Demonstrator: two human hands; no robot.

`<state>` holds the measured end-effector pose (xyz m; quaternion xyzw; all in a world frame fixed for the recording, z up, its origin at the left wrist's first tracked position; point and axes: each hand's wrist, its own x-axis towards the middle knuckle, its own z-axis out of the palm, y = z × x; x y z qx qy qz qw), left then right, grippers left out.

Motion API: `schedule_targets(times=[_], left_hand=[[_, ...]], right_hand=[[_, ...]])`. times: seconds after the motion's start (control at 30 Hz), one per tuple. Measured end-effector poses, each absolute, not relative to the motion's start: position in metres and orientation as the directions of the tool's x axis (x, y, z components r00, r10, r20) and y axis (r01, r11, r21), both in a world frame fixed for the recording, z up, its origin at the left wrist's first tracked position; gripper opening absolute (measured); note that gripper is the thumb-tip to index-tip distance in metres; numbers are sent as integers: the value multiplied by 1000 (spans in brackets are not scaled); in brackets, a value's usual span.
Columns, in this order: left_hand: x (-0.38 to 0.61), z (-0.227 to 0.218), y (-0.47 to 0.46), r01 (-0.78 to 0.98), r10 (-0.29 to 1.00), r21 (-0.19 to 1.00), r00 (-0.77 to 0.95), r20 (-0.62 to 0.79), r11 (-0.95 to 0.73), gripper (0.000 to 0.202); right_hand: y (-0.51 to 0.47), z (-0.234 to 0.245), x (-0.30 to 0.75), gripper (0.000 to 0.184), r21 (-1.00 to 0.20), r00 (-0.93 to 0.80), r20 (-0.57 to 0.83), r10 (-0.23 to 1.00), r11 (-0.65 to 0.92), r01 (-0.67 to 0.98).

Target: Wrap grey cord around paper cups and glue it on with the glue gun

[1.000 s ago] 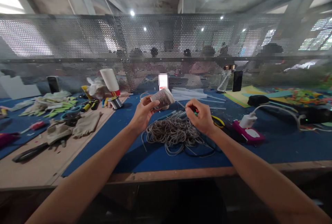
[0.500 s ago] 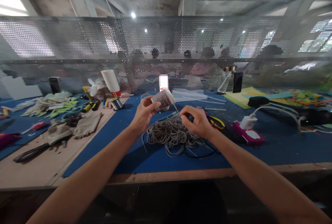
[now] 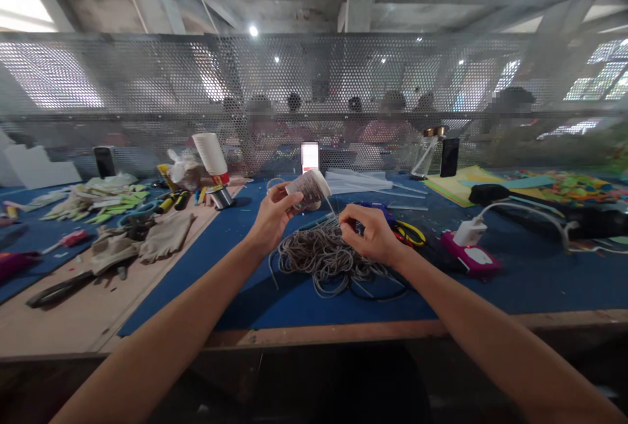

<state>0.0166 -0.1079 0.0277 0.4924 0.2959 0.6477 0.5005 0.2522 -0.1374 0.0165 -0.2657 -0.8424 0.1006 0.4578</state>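
Observation:
My left hand (image 3: 275,211) is closed around a paper cup (image 3: 307,191) with printing on its side, tilted so its pale rim faces right. From the rim a thin grey cord (image 3: 332,207) runs down to my right hand (image 3: 366,231), whose thumb and fingers pinch it. Below both hands a loose tangled heap of grey cord (image 3: 324,257) lies on the blue mat (image 3: 206,293). My right hand hides part of the heap's right side. A pair of yellow-handled scissors (image 3: 411,234) lies just beyond that hand.
Left are a stack of paper cups (image 3: 210,154), gloves (image 3: 167,237) and green strips (image 3: 112,205). A magenta power socket (image 3: 473,255) with a charger sits right. Behind stand a lit phone (image 3: 310,157) and a perforated metal screen (image 3: 318,70), with people beyond it.
My right hand has moved slightly down and left, still pinching the cord. The cup in my left hand has hardly moved.

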Motion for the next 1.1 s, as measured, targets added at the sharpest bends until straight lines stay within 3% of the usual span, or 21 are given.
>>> schedule_targets(times=[0.53,0.83,0.97,1.1], left_hand=[[13,23,-103,-404,950,871,17,312,-278,40],[19,28,-108,-352,942,875,-80,327,-334,53],[20,26,-107,-349,952,887,-76,296,-303,58],[21,25,-107,-343,953,890,-83,291,-301,59]], right_hand=[[-136,16,253,10,-396,-449,716,535,840,371],[-144,25,247,12,-264,-366,850,379,908,326],[-150,30,245,13,-318,-360,848,390,916,245],[-156,32,239,13,-480,-365,791,491,868,127]])
